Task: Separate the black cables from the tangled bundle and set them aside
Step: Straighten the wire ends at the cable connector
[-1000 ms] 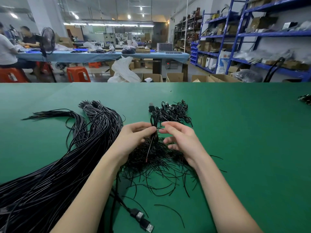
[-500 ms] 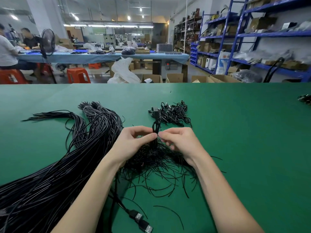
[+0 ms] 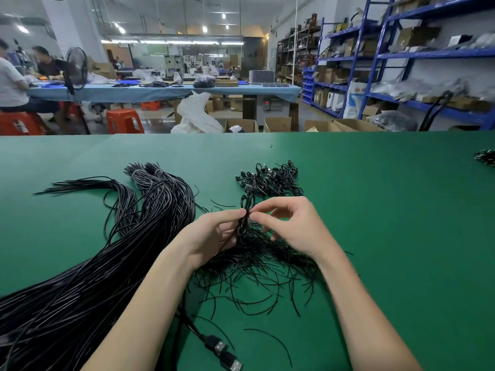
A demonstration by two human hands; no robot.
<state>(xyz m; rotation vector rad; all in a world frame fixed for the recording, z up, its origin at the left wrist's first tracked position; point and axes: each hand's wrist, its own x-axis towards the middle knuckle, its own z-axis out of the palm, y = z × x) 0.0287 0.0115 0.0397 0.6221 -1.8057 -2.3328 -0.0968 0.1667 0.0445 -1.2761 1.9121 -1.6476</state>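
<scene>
Black cable (image 3: 242, 223), standing roughly upright over the tangled bundle (image 3: 257, 261), is pinched between left hand (image 3: 211, 234) and right hand (image 3: 290, 227) fingertips, with the finished pile (image 3: 270, 179) just beyond.

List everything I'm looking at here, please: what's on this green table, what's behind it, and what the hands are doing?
Green table covering: one, fills the foreground.
Long black cable bundle: one thick mass, table's left side.
Pile of short thin black ties: one loose heap, centre, under the hands.
Small coiled black cables with plugs: one cluster, beyond the hands.
Folded black cable: one, pinched between both hands.
Black USB plugs: two, near edge.
Orange plastic stools: several, back left.
Blue metal shelving: several racks, right.
Cardboard boxes: several, on the floor.
Left hand: pinches the folded cable.
Right hand: pinches the same cable.
</scene>
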